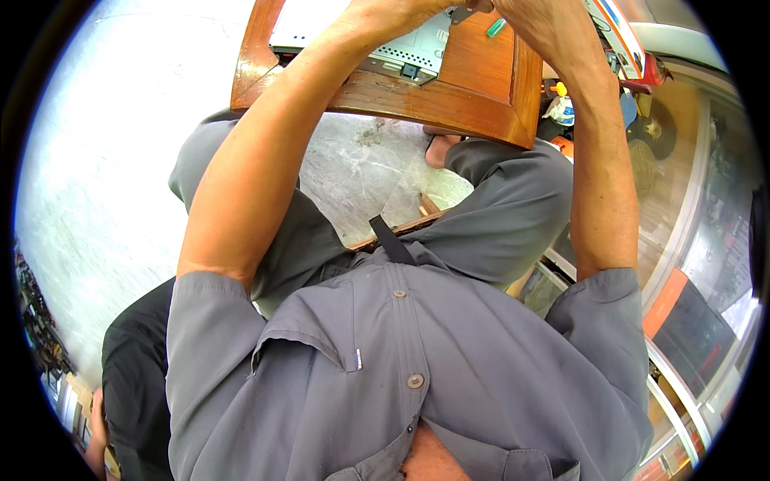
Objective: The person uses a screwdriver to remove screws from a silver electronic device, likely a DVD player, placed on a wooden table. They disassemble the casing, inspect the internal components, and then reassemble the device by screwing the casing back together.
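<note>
A flat silver metal device casing (pixel 413 50) with rows of small holes and a dark connector on its near side lies on the wooden table (pixel 385 94). My left hand (pixel 397 14) reaches over the casing, its fingers cut off by the upper edge. To its right is my right hand (pixel 533 18), also largely out of the picture. Between the two hands shows a small grey metal piece (pixel 462 14); whether either hand grips it is hidden. A small green object (pixel 496 28) lies on the tabletop just below my right hand.
An orange and white box (pixel 619 36) stands right of the table, above a white and blue container (pixel 560 111). A glass-fronted case (pixel 682 208) runs along the right. Another person's dark sleeve (pixel 136 377) is close at my left. A foot (pixel 440 151) shows under the table.
</note>
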